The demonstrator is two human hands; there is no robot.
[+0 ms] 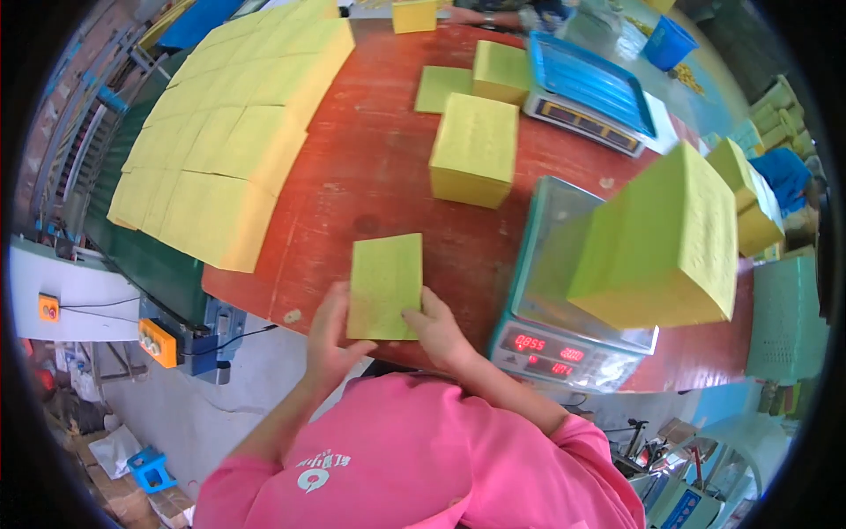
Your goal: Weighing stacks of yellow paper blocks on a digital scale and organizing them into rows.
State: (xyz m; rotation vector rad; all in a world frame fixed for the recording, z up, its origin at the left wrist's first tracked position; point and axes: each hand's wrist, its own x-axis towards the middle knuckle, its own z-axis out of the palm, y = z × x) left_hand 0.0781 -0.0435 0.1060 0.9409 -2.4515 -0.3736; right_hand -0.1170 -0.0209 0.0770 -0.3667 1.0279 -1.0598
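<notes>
A yellow-green rectangular stack of paper (386, 286) is at the near edge of the red table, in front of my body. My right hand (438, 328) grips its right side, with the thumb over the top face and the fingers partly hidden. Along the left side lies my left hand (330, 333), its fingers stretched out and its thumb apart; whether it presses on the edge is hard to tell. To the right, a digital scale (551, 353) with lit red digits bears a tall block of yellow paper (656, 238).
Yellow paper piles (216, 132) cover the green belt (123, 238) at the left. Farther back stand a paper block (474, 145), another block (500, 70) and a second scale with a blue tray (590, 84). A control box with orange switches (159, 342) hangs below the belt.
</notes>
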